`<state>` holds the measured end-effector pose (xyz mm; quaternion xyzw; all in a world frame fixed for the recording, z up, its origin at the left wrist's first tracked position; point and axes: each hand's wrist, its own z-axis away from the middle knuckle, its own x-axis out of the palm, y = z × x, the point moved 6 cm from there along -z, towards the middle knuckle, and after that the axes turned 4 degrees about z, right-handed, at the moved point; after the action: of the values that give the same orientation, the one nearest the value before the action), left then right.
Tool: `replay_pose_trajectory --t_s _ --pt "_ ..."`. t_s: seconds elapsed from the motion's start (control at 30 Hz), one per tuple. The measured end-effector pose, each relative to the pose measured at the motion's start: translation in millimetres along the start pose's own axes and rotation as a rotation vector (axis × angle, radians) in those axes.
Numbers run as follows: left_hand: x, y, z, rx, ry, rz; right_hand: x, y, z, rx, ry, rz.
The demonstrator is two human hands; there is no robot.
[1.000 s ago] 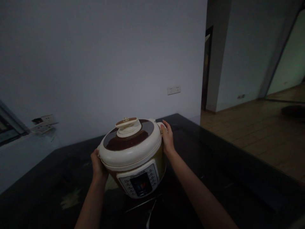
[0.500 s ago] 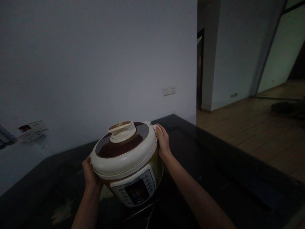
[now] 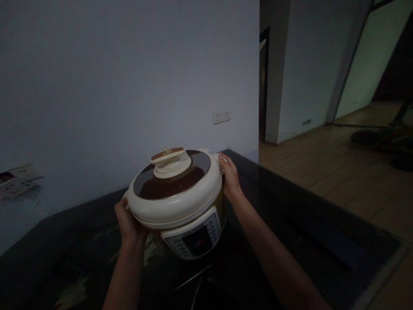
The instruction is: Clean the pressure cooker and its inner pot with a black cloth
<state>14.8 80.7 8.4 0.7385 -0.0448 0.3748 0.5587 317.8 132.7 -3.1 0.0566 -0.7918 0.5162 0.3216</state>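
A round electric pressure cooker point(image 3: 174, 206) with a cream rim, a brown lid top and a button panel on its front is held between both hands. Its lid knob point(image 3: 171, 161) points up, and the whole body leans to one side in the view. My left hand point(image 3: 129, 221) is closed around the side handle at the left. At the right, my right hand point(image 3: 229, 174) grips the other handle, thumb on top. The cooker is over the dark glossy tabletop point(image 3: 254, 258); whether its base touches the surface I cannot tell.
A pale wall with a socket plate point(image 3: 221, 117) rises behind the table. Loose-looking sockets point(image 3: 19, 180) are on the wall at far left. A dark flat object point(image 3: 325, 239) lies on the table's right. Beyond is a wooden floor point(image 3: 322, 168).
The cooker and both hands now appear slightly higher and further right in the view. The wall and sockets have shifted left as the camera turned. Both hands keep their hold.
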Motion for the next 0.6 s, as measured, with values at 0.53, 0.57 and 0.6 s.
replay_pose_trajectory --t_s 0.53,0.57,0.6 --pt "-1 -61 7 -0.141 -0.108 0.204 -35 3 -22 -0.028 -0.059 0.074" --pt "-2 -63 8 -0.148 -0.104 0.202 -36 4 -23 -0.015 -0.051 0.068" --pt "-2 -66 8 -0.157 -0.104 0.200 -38 4 -24 -0.004 -0.039 0.061"
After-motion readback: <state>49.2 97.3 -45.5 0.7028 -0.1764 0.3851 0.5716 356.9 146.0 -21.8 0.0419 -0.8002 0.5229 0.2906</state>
